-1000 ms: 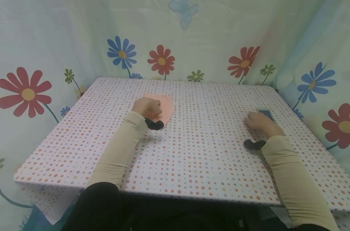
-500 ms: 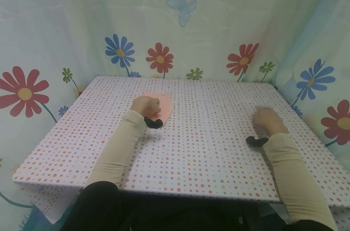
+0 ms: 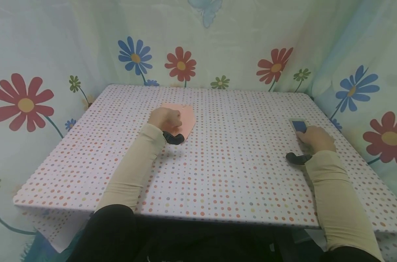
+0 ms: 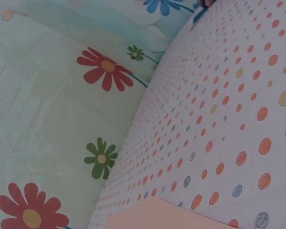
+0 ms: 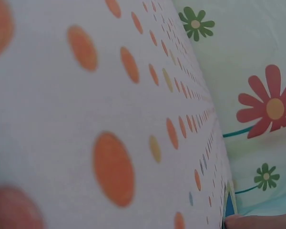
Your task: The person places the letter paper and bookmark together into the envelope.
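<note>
My left hand lies as a curled fist on a pink sheet of paper at the table's far left-centre; nothing shows inside the fist. A corner of the pink paper appears at the bottom of the left wrist view. My right hand sits near the right edge with its fingers curled over the near end of a small flat device with a blue face. In the right wrist view only the device's edge and a fingertip show at the bottom right.
The table wears a white cloth with coloured dots. Flower-print curtains close it in at the back and on both sides. A black wrist camera sits on the left wrist, and another wrist camera sits on the right one.
My right hand slid over the blue-faced device, covered it, then drew back toward me and to the right, so the far end shows again. The left hand stayed on the pink paper.
</note>
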Motion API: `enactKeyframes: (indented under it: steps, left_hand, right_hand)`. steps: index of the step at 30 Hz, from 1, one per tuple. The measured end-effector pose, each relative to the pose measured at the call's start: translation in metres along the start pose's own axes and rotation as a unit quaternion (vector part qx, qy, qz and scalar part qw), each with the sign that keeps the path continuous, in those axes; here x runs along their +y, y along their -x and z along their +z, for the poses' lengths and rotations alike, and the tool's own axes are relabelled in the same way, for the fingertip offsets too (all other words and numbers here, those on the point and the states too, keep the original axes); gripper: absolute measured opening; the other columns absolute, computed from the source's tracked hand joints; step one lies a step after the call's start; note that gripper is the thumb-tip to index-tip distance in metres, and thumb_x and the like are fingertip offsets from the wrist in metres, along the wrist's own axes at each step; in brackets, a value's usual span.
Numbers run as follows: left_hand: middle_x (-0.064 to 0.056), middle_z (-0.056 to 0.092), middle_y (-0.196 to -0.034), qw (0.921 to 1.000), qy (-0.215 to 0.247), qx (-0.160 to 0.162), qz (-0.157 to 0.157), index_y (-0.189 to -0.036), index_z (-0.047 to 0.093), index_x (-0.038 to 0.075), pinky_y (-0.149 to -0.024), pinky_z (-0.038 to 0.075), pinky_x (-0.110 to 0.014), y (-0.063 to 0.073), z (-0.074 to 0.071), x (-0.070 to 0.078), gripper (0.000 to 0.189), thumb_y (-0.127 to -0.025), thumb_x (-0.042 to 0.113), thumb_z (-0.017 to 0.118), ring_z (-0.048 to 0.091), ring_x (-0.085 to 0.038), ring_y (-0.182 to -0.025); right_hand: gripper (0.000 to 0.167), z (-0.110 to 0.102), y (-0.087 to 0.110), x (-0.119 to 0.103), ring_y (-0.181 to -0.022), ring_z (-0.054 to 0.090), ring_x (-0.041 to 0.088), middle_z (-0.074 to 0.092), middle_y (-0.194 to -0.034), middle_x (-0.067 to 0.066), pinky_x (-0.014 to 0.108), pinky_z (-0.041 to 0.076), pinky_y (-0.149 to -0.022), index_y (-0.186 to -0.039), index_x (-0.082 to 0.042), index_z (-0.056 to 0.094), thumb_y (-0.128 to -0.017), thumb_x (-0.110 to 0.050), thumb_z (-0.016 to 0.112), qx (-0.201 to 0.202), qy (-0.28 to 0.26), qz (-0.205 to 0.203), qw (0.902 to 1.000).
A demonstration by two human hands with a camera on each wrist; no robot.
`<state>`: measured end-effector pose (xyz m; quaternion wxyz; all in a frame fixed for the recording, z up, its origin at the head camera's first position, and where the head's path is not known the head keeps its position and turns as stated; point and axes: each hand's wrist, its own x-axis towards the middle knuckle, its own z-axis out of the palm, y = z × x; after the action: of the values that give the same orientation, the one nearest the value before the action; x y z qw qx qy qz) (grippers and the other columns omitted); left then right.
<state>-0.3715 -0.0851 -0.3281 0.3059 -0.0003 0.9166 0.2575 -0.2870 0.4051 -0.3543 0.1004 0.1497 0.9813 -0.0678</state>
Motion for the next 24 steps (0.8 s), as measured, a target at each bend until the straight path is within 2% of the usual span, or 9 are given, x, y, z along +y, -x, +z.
enactKeyframes:
  steps: [5,10,14,17,24]
  left_hand:
    - [-0.002,0.041,-0.124,0.9998,-0.011,0.012,-0.009,-0.123,0.048,0.026,-0.08,0.037,-0.034,0.0,0.0,0.001,0.035,-0.09,0.025,0.06,0.039,-0.022,-0.111]
    - [-0.001,0.04,-0.125,0.9987,-0.036,0.031,-0.018,-0.125,0.049,0.029,-0.084,0.037,-0.035,0.001,0.0,0.002,0.038,-0.09,0.029,0.062,0.036,-0.023,-0.112]
    - [-0.002,0.044,-0.12,0.9946,-0.098,0.032,-0.004,-0.115,0.052,0.024,-0.083,0.035,-0.035,0.002,0.0,0.002,0.026,-0.091,0.031,0.058,0.038,-0.022,-0.107]
    - [-0.001,0.047,-0.114,0.9884,-0.148,0.032,0.012,-0.107,0.053,0.022,-0.082,0.034,-0.035,0.002,0.0,0.002,0.018,-0.092,0.031,0.054,0.04,-0.021,-0.102]
    - [-0.001,0.047,-0.11,0.9926,-0.117,0.033,0.008,-0.103,0.053,0.021,-0.079,0.035,-0.035,0.001,0.002,-0.001,0.014,-0.092,0.03,0.056,0.041,-0.02,-0.1]
  right_hand:
    - [0.064,0.0,0.001,-0.001,-0.104,0.048,0.056,0.046,-0.115,0.041,0.065,0.039,-0.087,-0.124,0.022,0.037,-0.098,-0.037,0.036,0.002,0.011,0.004,0.9999]
    - [0.06,-0.003,0.003,-0.004,-0.096,0.052,0.05,0.05,-0.111,0.039,0.064,0.041,-0.082,-0.121,0.02,0.041,-0.099,-0.035,0.036,0.008,0.013,-0.013,0.9998]
    - [0.06,-0.006,0.004,-0.01,-0.103,0.049,0.055,0.047,-0.118,0.04,0.067,0.039,-0.085,-0.123,0.018,0.041,-0.098,-0.036,0.034,0.004,0.018,-0.034,0.9993]
    - [0.061,-0.007,0.004,-0.015,-0.108,0.046,0.057,0.045,-0.122,0.04,0.068,0.038,-0.087,-0.124,0.016,0.042,-0.096,-0.038,0.035,0.002,0.025,-0.031,0.9992]
    - [0.059,-0.002,0.0,-0.02,-0.11,0.047,0.055,0.046,-0.123,0.039,0.065,0.039,-0.09,-0.125,0.016,0.041,-0.096,-0.035,0.042,0.013,0.036,-0.005,0.9992]
